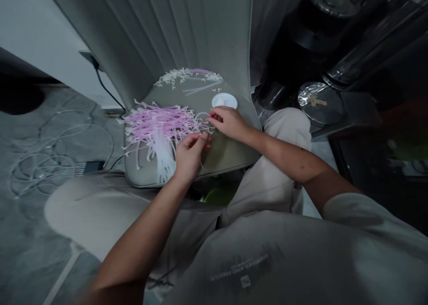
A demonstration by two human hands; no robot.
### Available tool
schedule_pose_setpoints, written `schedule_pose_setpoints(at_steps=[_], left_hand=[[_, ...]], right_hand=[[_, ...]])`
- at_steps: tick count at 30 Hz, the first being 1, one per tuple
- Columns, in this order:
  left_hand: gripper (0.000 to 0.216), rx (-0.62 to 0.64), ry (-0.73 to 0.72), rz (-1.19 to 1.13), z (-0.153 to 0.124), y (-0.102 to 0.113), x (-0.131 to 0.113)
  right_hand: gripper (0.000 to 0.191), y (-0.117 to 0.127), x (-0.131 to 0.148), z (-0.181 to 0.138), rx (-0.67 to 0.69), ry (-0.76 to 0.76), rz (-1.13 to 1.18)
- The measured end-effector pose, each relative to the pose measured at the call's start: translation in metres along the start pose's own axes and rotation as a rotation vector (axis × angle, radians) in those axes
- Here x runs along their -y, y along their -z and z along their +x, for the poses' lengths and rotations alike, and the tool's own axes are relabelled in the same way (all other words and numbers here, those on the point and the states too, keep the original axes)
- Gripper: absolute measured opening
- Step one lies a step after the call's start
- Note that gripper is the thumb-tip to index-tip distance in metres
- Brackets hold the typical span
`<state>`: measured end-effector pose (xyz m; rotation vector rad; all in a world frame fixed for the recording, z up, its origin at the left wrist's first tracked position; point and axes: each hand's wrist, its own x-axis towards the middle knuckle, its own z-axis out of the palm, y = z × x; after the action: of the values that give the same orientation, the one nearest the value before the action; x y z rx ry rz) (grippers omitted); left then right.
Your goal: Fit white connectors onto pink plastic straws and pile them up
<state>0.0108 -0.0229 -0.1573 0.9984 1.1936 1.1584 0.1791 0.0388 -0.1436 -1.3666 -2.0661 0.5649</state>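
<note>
On the chair seat lies a pile of thin purple and white tubes (160,122) with small white ends. A pale bundle of similar tubes (163,158) hangs toward the seat's front edge. My left hand (191,153) is closed in a pinch at the pile's right side, and what sits between its fingertips is too small to tell. Just above and to the right, my right hand (229,123) pinches what looks like a thin white tube (201,114), which curves over from the pile. Behind that hand stands a small white dish (224,100) with something white in it.
Small white pieces (174,76) and a few loose strips (202,88) lie along the back of the grey chair seat (230,151). Coiled cables (50,173) spread over the floor at left. Dark equipment and a clear-topped round container (321,102) stand at right.
</note>
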Motion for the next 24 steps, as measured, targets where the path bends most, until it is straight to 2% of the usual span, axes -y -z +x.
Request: schedule_pose_setpoints(at_steps=[4, 9, 17, 24], left_hand=[[0.024, 0.067, 0.035, 0.028, -0.003, -0.008, 0.0], [0.027, 0.093, 0.038, 0.038, -0.011, -0.012, -0.001], [0.029, 0.104, -0.029, 0.03, -0.018, -0.009, -0.007], [0.032, 0.105, -0.089, 0.019, -0.022, -0.007, -0.021]], right_hand=[[0.025, -0.006, -0.003, -0.004, -0.028, 0.061, -0.105], [0.027, -0.015, -0.005, -0.011, 0.031, 0.142, -0.096], [0.028, -0.021, -0.008, -0.013, 0.163, 0.122, -0.143], [0.022, -0.01, -0.011, -0.007, 0.133, 0.034, -0.105]])
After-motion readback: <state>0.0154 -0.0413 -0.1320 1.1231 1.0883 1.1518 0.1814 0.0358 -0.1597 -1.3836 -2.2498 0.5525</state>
